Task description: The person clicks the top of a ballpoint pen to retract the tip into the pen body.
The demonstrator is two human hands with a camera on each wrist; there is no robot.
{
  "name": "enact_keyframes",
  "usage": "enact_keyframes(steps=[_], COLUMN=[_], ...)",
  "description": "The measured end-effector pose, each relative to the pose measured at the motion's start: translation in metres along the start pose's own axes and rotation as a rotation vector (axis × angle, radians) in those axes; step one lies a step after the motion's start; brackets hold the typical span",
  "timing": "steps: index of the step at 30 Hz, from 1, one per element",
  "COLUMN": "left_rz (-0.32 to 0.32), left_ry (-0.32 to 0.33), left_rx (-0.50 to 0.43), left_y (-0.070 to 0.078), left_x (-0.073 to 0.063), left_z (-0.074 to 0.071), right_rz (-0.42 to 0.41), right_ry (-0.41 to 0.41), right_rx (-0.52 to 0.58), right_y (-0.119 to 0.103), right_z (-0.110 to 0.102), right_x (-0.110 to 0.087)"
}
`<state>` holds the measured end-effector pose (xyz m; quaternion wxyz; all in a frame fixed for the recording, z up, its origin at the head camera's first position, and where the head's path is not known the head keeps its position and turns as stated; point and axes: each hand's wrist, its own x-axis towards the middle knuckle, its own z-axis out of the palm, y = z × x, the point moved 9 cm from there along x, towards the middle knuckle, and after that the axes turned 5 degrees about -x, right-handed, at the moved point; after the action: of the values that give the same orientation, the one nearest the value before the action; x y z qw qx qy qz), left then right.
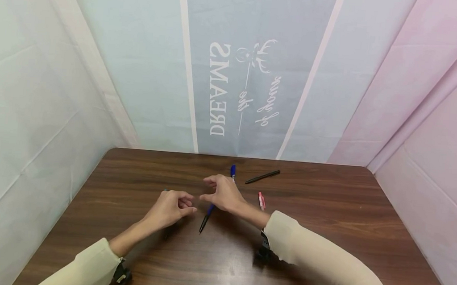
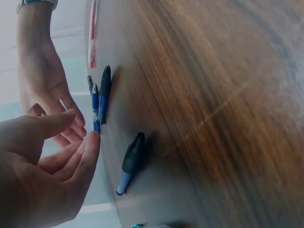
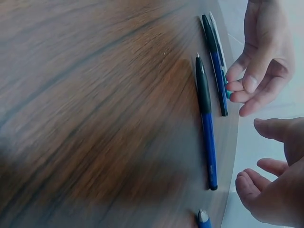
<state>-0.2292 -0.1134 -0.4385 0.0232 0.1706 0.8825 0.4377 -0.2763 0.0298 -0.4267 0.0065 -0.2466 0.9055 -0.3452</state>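
Observation:
Over the table, both hands hover close together with nothing in their fingers. My left hand (image 1: 168, 210) hangs with loosely bent fingers, its tips facing the other hand. Just right of it, my right hand (image 1: 227, 195) has thumb and fingers spread apart. Below and between them lies a blue pen with a black grip (image 1: 204, 222), shown at fuller length in the right wrist view. A second dark-gripped blue pen (image 3: 214, 61) lies beside a white pen under the left hand. Partly hidden behind the right hand is a blue-capped pen (image 1: 233, 170).
A black pen (image 1: 263, 176) lies at the back of the wooden table (image 1: 325, 239), right of the blue cap. Nearer, beside the right forearm, is a red and white pen (image 1: 262, 200). Fabric walls (image 1: 158, 65) enclose the table's back and sides.

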Motion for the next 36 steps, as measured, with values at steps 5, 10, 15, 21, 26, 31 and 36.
enact_keyframes(steps=[5, 10, 15, 21, 26, 31, 36], left_rz=[-0.010, -0.027, -0.032, -0.044, -0.066, -0.082, -0.087], left_ry=[-0.015, -0.041, -0.068, -0.093, -0.094, -0.098, -0.106], left_rx=[0.007, -0.001, -0.041, -0.042, -0.034, -0.034, -0.031], left_y=[0.001, 0.001, 0.001, 0.001, 0.001, 0.000, 0.000], left_x=[0.003, 0.006, 0.008, 0.009, 0.012, 0.012, 0.011], left_z=[0.009, 0.017, 0.028, 0.040, 0.044, 0.046, 0.048], right_rz=[0.015, 0.026, 0.029, 0.040, 0.032, 0.021, 0.015], right_ry=[0.002, -0.005, 0.002, 0.002, 0.011, 0.024, 0.029], right_rx=[-0.028, -0.065, -0.088, -0.042, -0.048, -0.068, -0.073], right_y=[0.008, 0.016, 0.024, 0.030, 0.034, 0.035, 0.034], right_z=[-0.007, -0.011, -0.012, -0.007, -0.002, 0.002, 0.005], right_x=[-0.006, -0.010, -0.013, -0.016, -0.018, -0.019, -0.020])
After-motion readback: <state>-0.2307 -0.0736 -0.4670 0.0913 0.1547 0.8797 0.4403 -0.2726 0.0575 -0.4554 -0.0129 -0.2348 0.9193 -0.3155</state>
